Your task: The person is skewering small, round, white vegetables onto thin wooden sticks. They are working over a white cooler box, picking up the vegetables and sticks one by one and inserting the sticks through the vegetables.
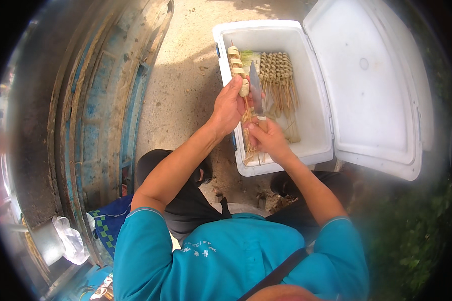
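Observation:
My left hand (228, 107) grips a pale, spiral-cut piece of food (244, 88) threaded on a thin wooden skewer. Its upper coils are pulled apart along the stick, while the lower end is still a solid lump. In my right hand (271, 141) is a knife (255, 90) with a wooden handle, blade pointing up and away from me, just right of the food. The right fingers also meet the lower part of the skewer. Both hands are over an open white cooler box (322, 116). Inside lie several skewers of coiled food (277, 66) in a row.
Bare wooden sticks (248, 146) lie along the box's left side. The hinged lid (376, 86) is folded out to the right. A rusty blue metal side panel (98, 113) stands at left, with a clear plastic bag (71, 240) near it. Green foliage (414, 240) borders the right.

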{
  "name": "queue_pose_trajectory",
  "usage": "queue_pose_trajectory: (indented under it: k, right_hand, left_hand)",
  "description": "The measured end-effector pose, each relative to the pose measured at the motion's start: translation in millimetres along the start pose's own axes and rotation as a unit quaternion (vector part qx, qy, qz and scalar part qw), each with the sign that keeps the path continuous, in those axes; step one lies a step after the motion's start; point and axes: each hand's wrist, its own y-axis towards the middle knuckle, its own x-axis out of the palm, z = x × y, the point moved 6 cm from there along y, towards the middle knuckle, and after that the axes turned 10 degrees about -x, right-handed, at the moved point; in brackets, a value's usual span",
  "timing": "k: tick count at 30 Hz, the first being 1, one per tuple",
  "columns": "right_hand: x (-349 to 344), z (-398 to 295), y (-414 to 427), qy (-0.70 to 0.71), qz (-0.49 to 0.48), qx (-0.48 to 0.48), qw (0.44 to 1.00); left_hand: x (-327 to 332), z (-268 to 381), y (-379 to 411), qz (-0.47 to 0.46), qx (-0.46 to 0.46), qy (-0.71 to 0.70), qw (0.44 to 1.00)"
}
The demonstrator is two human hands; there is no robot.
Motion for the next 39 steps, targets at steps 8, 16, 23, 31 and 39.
queue_pose_trajectory:
  k: [8,16,23,31,39]
  right_hand:
    - [-6.2,-1.8,4.7,0.024,0.017,0.016,0.999]
    - [-88.4,68.2,46.6,-0.156,0.146,0.01,0.977]
    - [-196.8,133.7,129.9,-0.452,0.211,0.011,0.867]
    - [-272.1,186.5,86.8,-0.6,0.053,0.127,0.788]
    - [-247.4,283.9,42.2,-0.535,-0.173,0.151,0.813]
  left_hand:
    - [16.2,-9.4,-8.1,-0.031,-0.023,0.024,0.999]
    - [-16.8,18.8,11.2,0.116,0.031,0.065,0.991]
    - [-4.8,61.2,2.9,0.051,0.077,-0.069,0.993]
    - [-11.0,72.9,0.0,-0.079,0.061,-0.173,0.98]
    - [-14.4,65.4,-1.6,-0.074,0.029,-0.2,0.977]
